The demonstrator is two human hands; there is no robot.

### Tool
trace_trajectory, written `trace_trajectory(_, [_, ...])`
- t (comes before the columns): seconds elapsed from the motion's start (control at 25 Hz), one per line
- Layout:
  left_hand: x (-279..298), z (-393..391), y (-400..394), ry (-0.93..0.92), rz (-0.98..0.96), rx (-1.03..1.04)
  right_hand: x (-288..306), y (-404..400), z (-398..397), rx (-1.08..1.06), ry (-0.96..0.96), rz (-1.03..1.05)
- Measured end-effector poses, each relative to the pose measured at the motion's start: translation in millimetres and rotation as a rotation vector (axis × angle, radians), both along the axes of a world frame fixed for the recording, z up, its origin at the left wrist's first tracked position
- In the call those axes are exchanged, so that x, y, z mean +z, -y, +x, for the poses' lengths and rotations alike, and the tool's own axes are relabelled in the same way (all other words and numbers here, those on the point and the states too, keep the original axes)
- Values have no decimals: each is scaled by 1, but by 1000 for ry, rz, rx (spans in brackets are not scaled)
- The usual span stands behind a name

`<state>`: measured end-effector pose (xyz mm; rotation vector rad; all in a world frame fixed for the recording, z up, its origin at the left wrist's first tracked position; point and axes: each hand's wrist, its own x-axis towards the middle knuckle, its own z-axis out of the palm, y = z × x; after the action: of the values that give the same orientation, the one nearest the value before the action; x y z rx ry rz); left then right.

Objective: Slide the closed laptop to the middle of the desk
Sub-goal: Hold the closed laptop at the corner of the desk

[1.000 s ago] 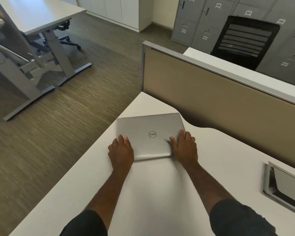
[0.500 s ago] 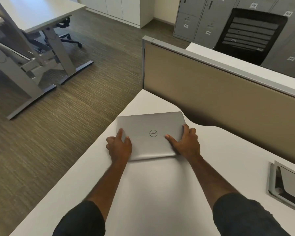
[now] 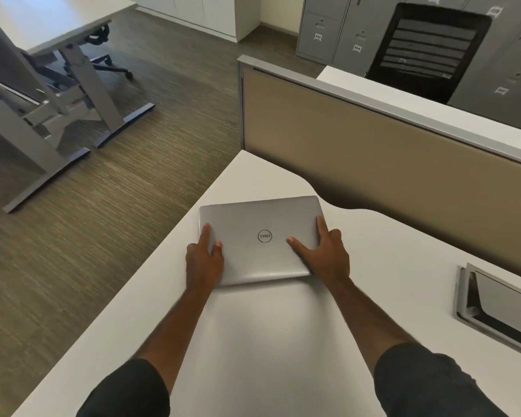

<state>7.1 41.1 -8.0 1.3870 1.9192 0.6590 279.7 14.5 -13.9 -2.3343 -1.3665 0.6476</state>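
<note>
The closed silver laptop [image 3: 260, 237] lies flat near the far left corner of the white desk [image 3: 277, 341], close to the tan divider panel [image 3: 388, 176]. The left hand [image 3: 204, 263] grips its near left corner, thumb on the lid, while the right hand [image 3: 325, 257] clasps the near right corner, thumb and forefinger spread across the lid. A cable hatch [image 3: 494, 308] sits well off to the right.

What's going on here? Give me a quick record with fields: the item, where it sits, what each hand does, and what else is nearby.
item: closed silver laptop
where: on white desk, near its far left corner
left hand: pressed on lid's left edge
right hand: spread over lid's right corner
nearby: tan partition, cable hatch, black chair
</note>
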Motion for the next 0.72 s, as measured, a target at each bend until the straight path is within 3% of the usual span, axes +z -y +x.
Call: trace_trajectory(0.72, [25, 7, 180, 41, 82, -56, 36, 187, 4, -84, -5, 23])
